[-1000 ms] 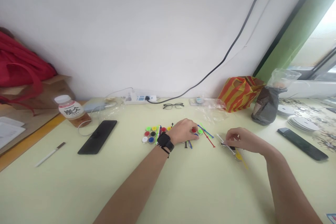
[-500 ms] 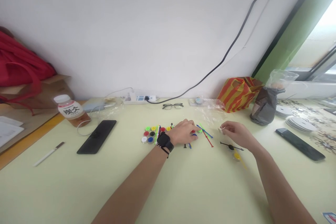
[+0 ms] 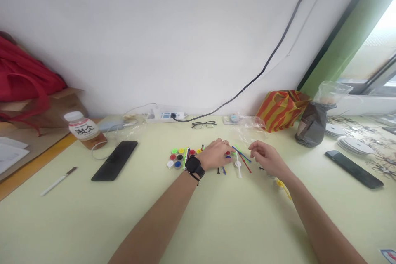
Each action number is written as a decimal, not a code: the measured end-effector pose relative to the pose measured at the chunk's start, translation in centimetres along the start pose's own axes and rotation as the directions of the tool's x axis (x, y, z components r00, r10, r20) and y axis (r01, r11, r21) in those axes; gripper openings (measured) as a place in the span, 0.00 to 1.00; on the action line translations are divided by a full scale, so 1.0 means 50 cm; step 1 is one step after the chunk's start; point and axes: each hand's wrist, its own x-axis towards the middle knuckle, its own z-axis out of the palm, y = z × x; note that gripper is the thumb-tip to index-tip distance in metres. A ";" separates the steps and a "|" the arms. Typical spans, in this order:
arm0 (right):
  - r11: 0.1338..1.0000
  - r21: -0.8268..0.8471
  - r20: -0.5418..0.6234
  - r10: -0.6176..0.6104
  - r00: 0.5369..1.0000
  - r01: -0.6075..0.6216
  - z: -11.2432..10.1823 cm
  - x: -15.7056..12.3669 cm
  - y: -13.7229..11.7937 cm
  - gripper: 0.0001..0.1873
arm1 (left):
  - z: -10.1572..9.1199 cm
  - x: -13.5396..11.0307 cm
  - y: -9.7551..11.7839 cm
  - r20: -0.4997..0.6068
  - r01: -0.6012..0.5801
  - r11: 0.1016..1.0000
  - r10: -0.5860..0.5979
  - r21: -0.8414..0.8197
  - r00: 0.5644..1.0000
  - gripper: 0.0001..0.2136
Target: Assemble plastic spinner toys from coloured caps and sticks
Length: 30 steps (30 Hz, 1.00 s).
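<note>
My left hand (image 3: 215, 154), with a black watch (image 3: 194, 166) at the wrist, reaches over a cluster of small coloured plastic pieces, its fingers apart. Close by its fingertips is a white pointer piece with a round centre (image 3: 238, 164); whether they touch is unclear. Thin blue (image 3: 244, 155) and red (image 3: 247, 167) sticks lie just right of it. My right hand (image 3: 267, 158) hovers beside these sticks, fingers loosely bent and nothing visible in them. Under its wrist a yellow pointer piece (image 3: 283, 187) shows, while a black one is mostly hidden. Round discs, including a white one (image 3: 170, 164), sit left.
Eyeglasses (image 3: 204, 125), a power strip (image 3: 163, 118) and clear plastic wrap (image 3: 249, 128) lie along the wall. On the left are a phone (image 3: 115, 161), a drink bottle (image 3: 85, 130) and a knife-like tool (image 3: 58, 181). Another phone (image 3: 354, 169), bags and white discs (image 3: 355, 145) occupy the right.
My right hand has moved left, and the white piece it pinched now lies by my left fingertips. The right fingers have loosened. My left hand has barely moved.
</note>
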 end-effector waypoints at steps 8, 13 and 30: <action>0.966 -0.242 0.137 -0.061 0.989 0.093 0.067 -0.024 -0.037 0.09 | 0.002 0.001 0.000 -0.006 -0.006 1.000 0.006 0.009 1.000 0.13; 0.970 -0.227 0.136 -0.054 0.989 0.084 0.088 -0.027 -0.036 0.05 | 0.002 0.000 0.001 -0.018 -0.018 1.000 0.018 0.011 1.000 0.13; 0.937 0.345 0.031 0.054 0.998 -0.061 0.057 -0.013 -0.050 0.11 | -0.016 0.005 0.037 -0.170 -0.033 0.911 -0.041 -0.411 0.985 0.18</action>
